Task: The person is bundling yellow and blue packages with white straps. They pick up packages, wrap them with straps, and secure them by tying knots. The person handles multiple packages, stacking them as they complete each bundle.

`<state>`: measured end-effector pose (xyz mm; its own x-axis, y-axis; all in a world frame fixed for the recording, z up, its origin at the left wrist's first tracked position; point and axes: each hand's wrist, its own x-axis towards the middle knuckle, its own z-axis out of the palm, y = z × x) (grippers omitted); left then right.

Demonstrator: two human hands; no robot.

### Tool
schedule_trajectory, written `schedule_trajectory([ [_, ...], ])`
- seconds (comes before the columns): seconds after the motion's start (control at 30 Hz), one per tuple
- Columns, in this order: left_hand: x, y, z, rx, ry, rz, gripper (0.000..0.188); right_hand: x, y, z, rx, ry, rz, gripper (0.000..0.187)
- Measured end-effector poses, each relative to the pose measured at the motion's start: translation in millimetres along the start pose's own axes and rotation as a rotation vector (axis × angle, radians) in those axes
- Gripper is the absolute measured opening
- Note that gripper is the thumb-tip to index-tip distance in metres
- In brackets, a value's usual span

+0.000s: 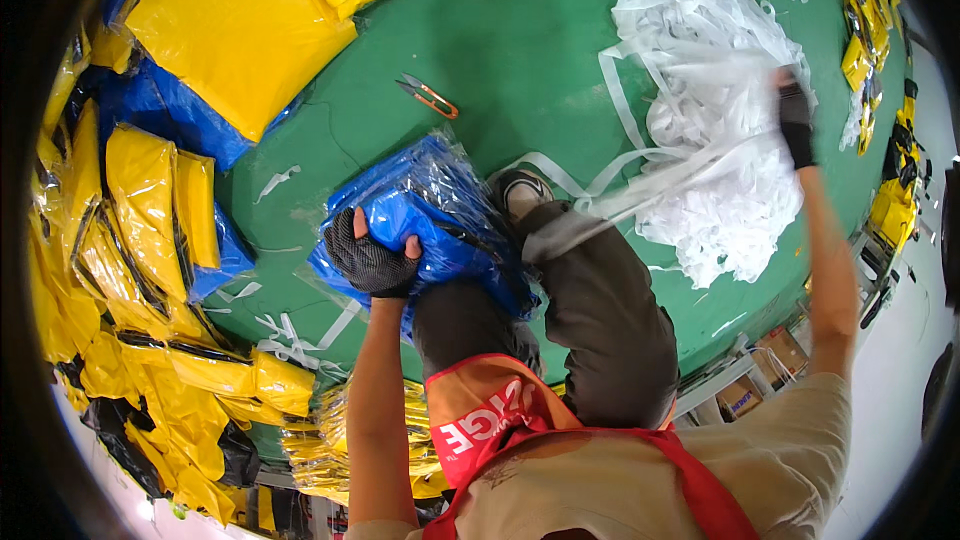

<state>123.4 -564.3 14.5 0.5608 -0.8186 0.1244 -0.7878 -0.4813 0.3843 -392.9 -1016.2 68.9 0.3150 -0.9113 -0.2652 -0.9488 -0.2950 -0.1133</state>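
My left hand [372, 256], in a black fingerless glove, is closed on a folded blue plastic bundle [430, 198] in a clear wrapper. The bundle rests against my bent leg. Far to the right, my right hand [792, 105], also gloved, is smeared by motion over a big tangled heap of white ribbon [725, 205]; its fingers cannot be made out. A blurred white ribbon strip [620, 208] stretches from beside my knee towards the heap. Orange-handled thread snips [430, 97] lie on the green surface [500, 30] beyond the bundle.
Yellow wrapped packages [235, 30] are stacked at the far left, above blue ones [165, 105]. More yellow plastic pieces [150, 230] crowd the left side. White ribbon scraps [295, 340] lie near my left forearm. Yellow and black items [868, 50] line the right edge.
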Motion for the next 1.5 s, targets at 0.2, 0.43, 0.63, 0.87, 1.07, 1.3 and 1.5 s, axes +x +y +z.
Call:
schedule_trajectory([
  [0.2,-9,3,-2,0.063,0.063,0.044,0.08,16,215,-258,-1.109,0.149,0.327,0.035],
  [0.43,6,22,-44,0.117,-0.152,0.021,0.072,44,-9,-57,-0.696,0.096,-0.028,0.043],
  [0.63,75,-35,-53,-0.238,0.002,-0.204,0.034,48,-331,12,-0.223,-0.224,-0.44,0.047],
  [0.87,178,-105,-41,-0.327,0.354,-0.34,0.029,198,-530,60,0.909,-0.205,-0.667,0.043],
  [1.07,212,-174,9,-0.51,0.108,-1.05,0.044,276,-659,-13,1.768,-0.664,0.065,0.092],
  [1.3,216,-255,56,-0.148,0.162,-1.108,0.111,264,-644,-6,1.176,0.108,-0.59,0.026],
  [1.5,203,-254,18,-0.501,-0.107,-0.967,0.104,80,-503,22,1.37,-0.101,-0.48,0.036],
])
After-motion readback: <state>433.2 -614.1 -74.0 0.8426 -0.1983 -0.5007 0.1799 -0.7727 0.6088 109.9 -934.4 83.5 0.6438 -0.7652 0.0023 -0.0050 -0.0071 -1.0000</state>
